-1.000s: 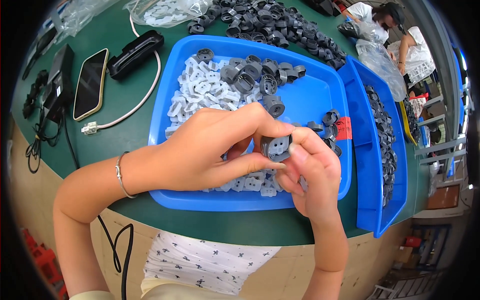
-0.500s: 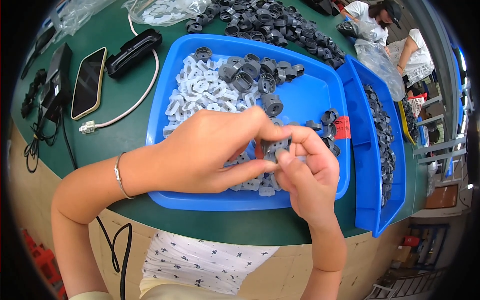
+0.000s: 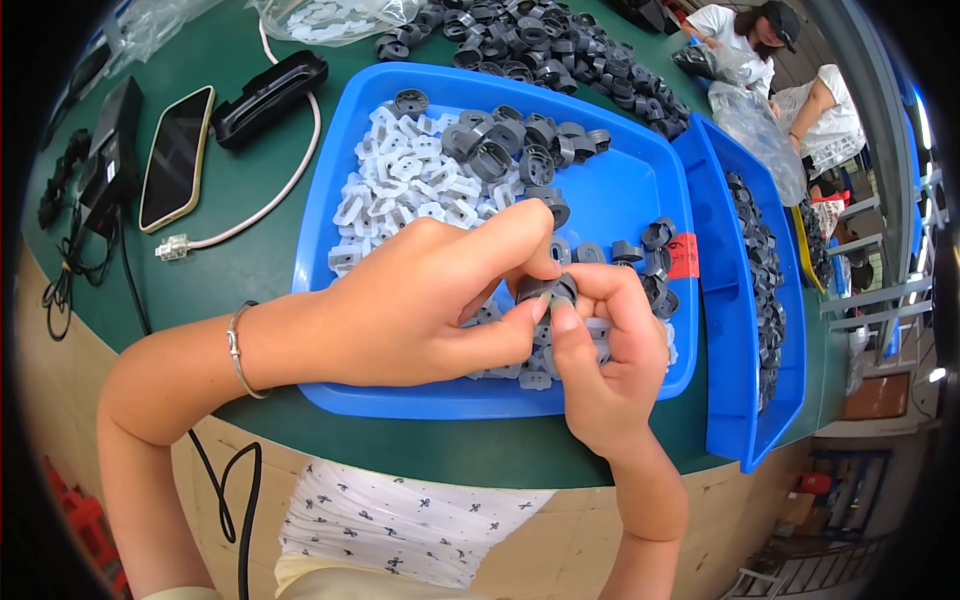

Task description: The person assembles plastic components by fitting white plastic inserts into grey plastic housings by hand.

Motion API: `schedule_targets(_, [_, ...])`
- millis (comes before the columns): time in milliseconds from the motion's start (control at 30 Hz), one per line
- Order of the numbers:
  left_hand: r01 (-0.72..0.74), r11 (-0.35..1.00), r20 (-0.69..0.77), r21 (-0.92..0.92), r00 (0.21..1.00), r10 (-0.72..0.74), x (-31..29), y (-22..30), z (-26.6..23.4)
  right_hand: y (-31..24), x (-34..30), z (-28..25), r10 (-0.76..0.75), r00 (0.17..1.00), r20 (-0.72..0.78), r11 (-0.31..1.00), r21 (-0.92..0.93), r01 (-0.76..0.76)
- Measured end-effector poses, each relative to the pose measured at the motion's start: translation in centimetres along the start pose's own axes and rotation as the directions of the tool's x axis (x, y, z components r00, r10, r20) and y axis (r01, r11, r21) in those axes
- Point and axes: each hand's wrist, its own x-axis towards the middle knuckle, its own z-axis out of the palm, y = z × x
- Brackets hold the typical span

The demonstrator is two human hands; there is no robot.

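Between the fingertips of both hands is a dark grey round plastic cap [image 3: 548, 288], held above a blue tray [image 3: 440, 402]. My left hand [image 3: 440, 295] pinches it from the left with thumb and forefinger. From the right, my right hand [image 3: 615, 355] grips it, its thumb pressed against the near side. Fingers hide part of the cap. Beneath and behind the hands, the tray bears many small white plastic inserts [image 3: 400, 175] on its left side and front. Loose dark grey caps [image 3: 490, 160] lie in its far middle, with several more along its right wall.
A blue bin [image 3: 728, 380] of dark parts stands right of the tray. Behind the tray lies a heap of dark caps [image 3: 540, 45]. A phone [image 3: 177, 160], a black case [image 3: 270, 98] and a pale cable [image 3: 245, 225] lie left. Another person [image 3: 760, 40] works at the far right.
The cap between my fingers has turned, showing its curved dark side instead of the holed face. My right hand has shifted slightly left, and its fingers have closed in on the cap.
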Motion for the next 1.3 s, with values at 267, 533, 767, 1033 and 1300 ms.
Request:
schedule_targets(267, [0.169,0.986,0.086,-0.012,0.982,-0.167,0.2,0.6,-0.7,-0.7,0.6,-0.1,0.286,0.956,0.073,0.908,0.298,-0.294])
schedule_targets(533, [0.24,0.962,0.073,-0.131,0.97,-0.232,0.4,0.3,-0.6,0.3,1.5,-1.7,0.375,0.92,0.112,0.852,0.349,-0.39])
schedule_targets(767, [0.016,0.996,0.036,0.09,0.999,-0.02,0.1,-0.4,-0.1,-0.1,1.6,-2.5,0.409,0.889,0.206,0.82,0.346,-0.457])
schedule_targets(1033, [0.06,0.998,0.075,0.004,0.995,-0.06,0.3,0.3,-0.3,0.5,1.0,-1.9,0.072,0.997,0.024,0.995,0.065,-0.073])
schedule_targets(1300, [-0.164,0.985,0.043,0.061,0.986,0.161,0.3,-0.3,-0.1,1.0,0.6,-1.5,-0.406,0.914,-0.008,0.882,-0.263,0.39])
